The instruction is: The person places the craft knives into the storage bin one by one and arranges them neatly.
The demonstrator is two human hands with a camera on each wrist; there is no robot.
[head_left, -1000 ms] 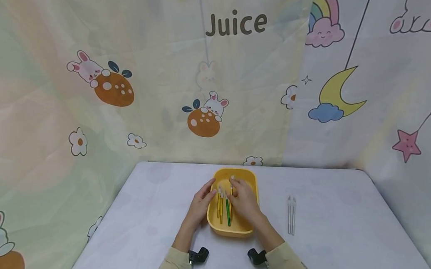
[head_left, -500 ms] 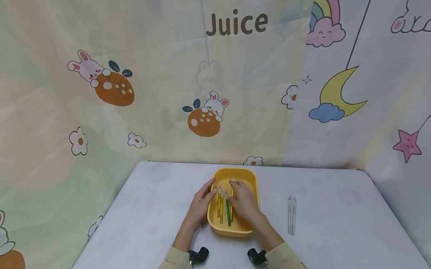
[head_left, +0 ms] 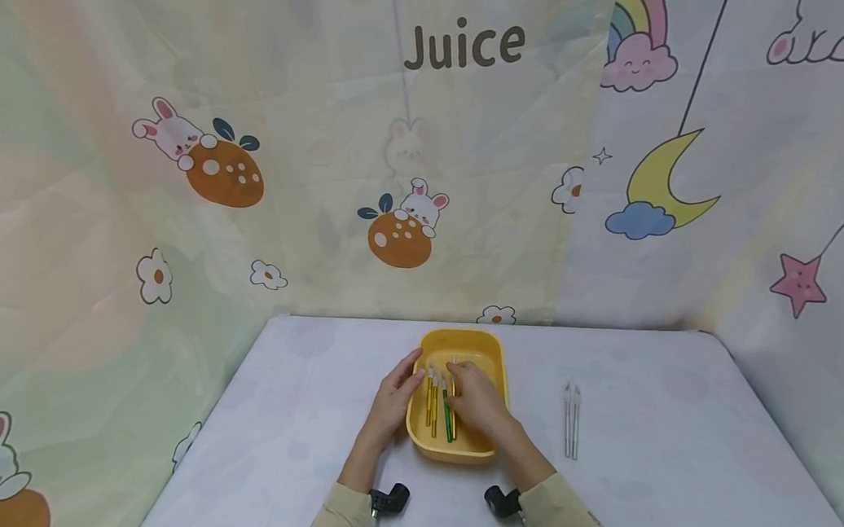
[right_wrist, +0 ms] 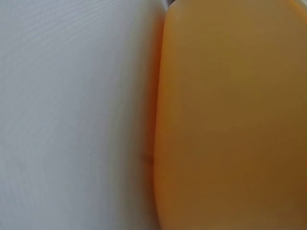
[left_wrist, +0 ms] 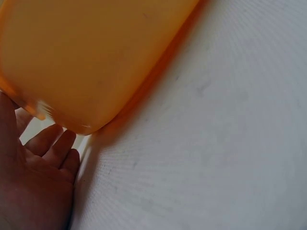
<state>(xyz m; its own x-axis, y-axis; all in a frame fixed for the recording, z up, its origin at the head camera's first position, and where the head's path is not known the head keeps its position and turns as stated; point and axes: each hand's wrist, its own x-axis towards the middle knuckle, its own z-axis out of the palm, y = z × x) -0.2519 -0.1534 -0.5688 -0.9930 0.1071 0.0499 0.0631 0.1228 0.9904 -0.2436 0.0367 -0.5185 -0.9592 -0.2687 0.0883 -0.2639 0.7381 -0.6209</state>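
Note:
A yellow plastic tray [head_left: 420, 436] stands on the table. My left hand [head_left: 387, 406] grips its left rim; in the left wrist view, the fingers [left_wrist: 60, 146] bend against the tray's outer wall [left_wrist: 96, 62]. Inside lie slim pen-like sticks: two gold ones [head_left: 434, 415] side by side and a green one [head_left: 446, 416], with pale tips pointing away. My right hand [head_left: 480, 398] reaches over the right rim and pinches another gold stick [head_left: 454, 429] beside the green one. Part of that stick is hidden by the fingers. The right wrist view shows only the tray wall [right_wrist: 230, 115] and cloth.
Two clear or silvery sticks [head_left: 571, 421] lie side by side on the white tablecloth [head_left: 642, 475], right of the tray. Printed fabric walls [head_left: 323, 208] close in the table behind and at the sides.
My right hand has moved slightly toward me inside the tray, and the gold stick has slid the same way with it. The left hand stays on the rim.

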